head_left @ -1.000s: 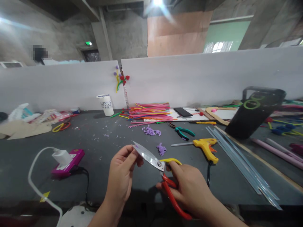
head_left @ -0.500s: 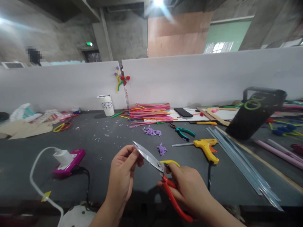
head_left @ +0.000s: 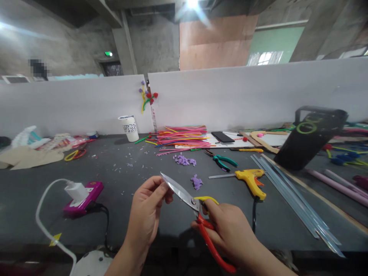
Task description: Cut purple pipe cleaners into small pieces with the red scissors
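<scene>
My right hand (head_left: 230,234) is closed round the red and yellow handles of a pair of scissors (head_left: 184,193), whose blades are shut and point up to the left. My left hand (head_left: 148,214) pinches something tiny beside the blade tips; I cannot make out what it is. Both hands hover above the dark grey table (head_left: 129,168) near its front edge. Small heaps of purple cuttings (head_left: 196,181) lie just beyond the scissors.
A yellow glue gun (head_left: 250,180), green pliers (head_left: 222,160), clear glue sticks (head_left: 290,191), a pile of coloured pipe cleaners (head_left: 184,136), a phone (head_left: 222,136) and a paper cup (head_left: 128,127) lie beyond. A pink power strip (head_left: 83,195) with charger sits left, a black bin (head_left: 309,138) right.
The hands and scissors have barely shifted; the pinch at the blade tips holds the same pose.
</scene>
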A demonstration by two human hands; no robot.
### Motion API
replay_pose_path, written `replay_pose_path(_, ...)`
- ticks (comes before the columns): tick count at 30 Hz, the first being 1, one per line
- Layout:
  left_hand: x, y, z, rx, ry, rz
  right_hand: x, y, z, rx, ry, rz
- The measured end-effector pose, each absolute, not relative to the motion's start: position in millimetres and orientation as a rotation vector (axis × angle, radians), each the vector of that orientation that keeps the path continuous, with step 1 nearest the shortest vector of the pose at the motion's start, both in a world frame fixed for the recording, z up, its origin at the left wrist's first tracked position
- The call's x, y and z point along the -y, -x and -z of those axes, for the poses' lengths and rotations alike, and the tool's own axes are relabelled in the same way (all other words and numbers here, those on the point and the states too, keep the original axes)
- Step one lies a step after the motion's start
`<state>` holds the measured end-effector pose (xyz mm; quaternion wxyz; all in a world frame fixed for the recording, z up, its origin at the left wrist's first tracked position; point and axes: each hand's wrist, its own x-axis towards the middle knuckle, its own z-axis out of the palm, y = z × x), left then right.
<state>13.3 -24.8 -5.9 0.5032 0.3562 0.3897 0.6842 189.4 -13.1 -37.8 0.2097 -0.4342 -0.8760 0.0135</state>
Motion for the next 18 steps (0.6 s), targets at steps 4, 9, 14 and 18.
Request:
replay_pose_path(4, 24.5, -12.1, 4.8, -0.953, -0.844, -1.66, 13.3, -190.3, 35.9, 2.417, 1.239, -0.092)
replay_pose_path(9, 23.7, -14.4, 5.7, -0.944, -0.833, -1.535, 10.2, -189.9, 27.6, 2.259, 1.247, -0.551)
replay_pose_path(14, 22.0, -24.7, 11.0, -0.891, -0.838, -1.234, 2.9, -186.3, 19.1, 1.871, 1.121, -1.147)
replay_pose_path(18, 22.4, -33.0, 15.5, -0.889, -0.887, -1.01, -1.7, -183.6, 14.6, 1.676, 1.146, -1.388)
